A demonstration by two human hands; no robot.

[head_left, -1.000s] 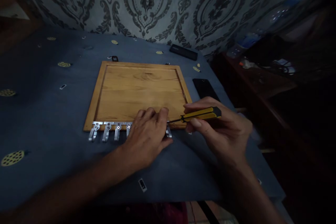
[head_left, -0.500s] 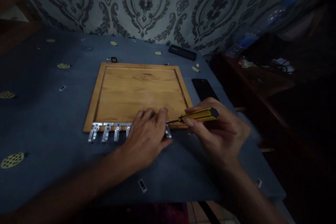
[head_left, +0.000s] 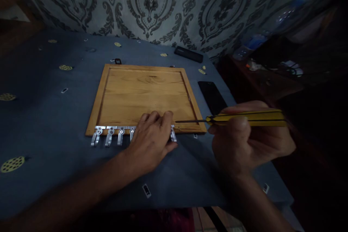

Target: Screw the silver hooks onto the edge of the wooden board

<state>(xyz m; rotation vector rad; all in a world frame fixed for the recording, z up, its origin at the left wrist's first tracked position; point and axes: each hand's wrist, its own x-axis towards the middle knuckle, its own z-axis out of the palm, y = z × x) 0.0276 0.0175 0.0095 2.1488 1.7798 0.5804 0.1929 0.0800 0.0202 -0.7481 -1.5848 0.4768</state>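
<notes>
A wooden board [head_left: 141, 96] with a raised frame lies flat before me. Along its near edge runs a metal hook rail [head_left: 121, 131], its silver hooks hanging over the edge. My left hand [head_left: 152, 137] is closed over the rail's right part, pressing it against the board and hiding several hooks; one hook shows to the right of the fingers. My right hand [head_left: 244, 137] grips a screwdriver [head_left: 250, 118] by its yellow and black handle. The thin shaft points left, its tip near the rail's right end and just beside my left fingers; whether the tip touches the board I cannot tell.
Blue patterned cloth [head_left: 54, 123] covers the table. A black phone [head_left: 212, 96] lies right of the board, and a dark oblong case [head_left: 188, 54] is at the back. Beyond the table's right edge, a plastic bottle [head_left: 251, 43] stands on a dark wooden surface.
My right hand has drawn back to the right with the screwdriver, whose tip has come away from the rail's right end. The handle now lies more level. My left hand has stayed put.
</notes>
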